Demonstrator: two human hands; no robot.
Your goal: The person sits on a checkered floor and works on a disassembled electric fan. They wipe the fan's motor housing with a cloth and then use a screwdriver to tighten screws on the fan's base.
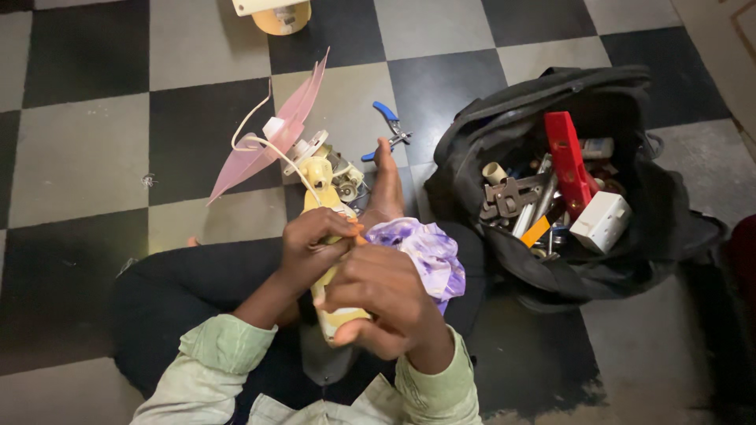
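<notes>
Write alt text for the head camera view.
Both hands, left hand and right hand, grip a yellow handheld fan with pink blades. An open black tool bag and blue-handled pliers lie on the checkered floor.

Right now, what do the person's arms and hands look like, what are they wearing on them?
Both arms wear loose, pale green sleeves of a light fabric, pushed up so the forearms are bare. The left sleeve bunches in folds near the elbow; the right sleeve ends in a cuff just past the wrist. The left hand and right hand are bare: no gloves, rings, watch or bands are visible.
</notes>
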